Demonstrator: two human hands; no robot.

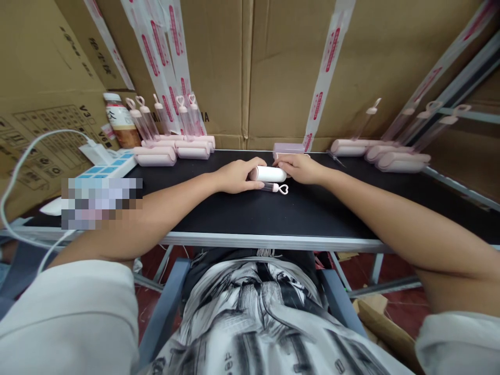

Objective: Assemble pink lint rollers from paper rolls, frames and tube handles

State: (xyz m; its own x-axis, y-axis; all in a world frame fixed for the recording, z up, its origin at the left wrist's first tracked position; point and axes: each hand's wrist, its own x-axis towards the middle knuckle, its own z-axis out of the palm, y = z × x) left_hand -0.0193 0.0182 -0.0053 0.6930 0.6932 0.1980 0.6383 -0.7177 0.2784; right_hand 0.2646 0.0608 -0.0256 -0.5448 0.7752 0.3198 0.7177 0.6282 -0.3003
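Note:
My left hand (237, 176) is closed around the left end of a white rounded cylinder (269, 174), which lies sideways just above the black tabletop. My right hand (300, 167) has its fingers curled onto the cylinder's right end. Just below the cylinder, by my left fingertips, is a clear tube (269, 187) with a pink cap and a heart-shaped loop (284, 189) pointing right. Behind my right hand sits a pale pink piece (289, 149), partly hidden by the fingers.
Several pink cylinders with upright clear tubes stand at the back left (155, 156) and back right (404, 162). A drink bottle (122, 121), a power strip (106, 169) and a white cable (7, 182) are at left. Taped cardboard (219, 67) walls the back.

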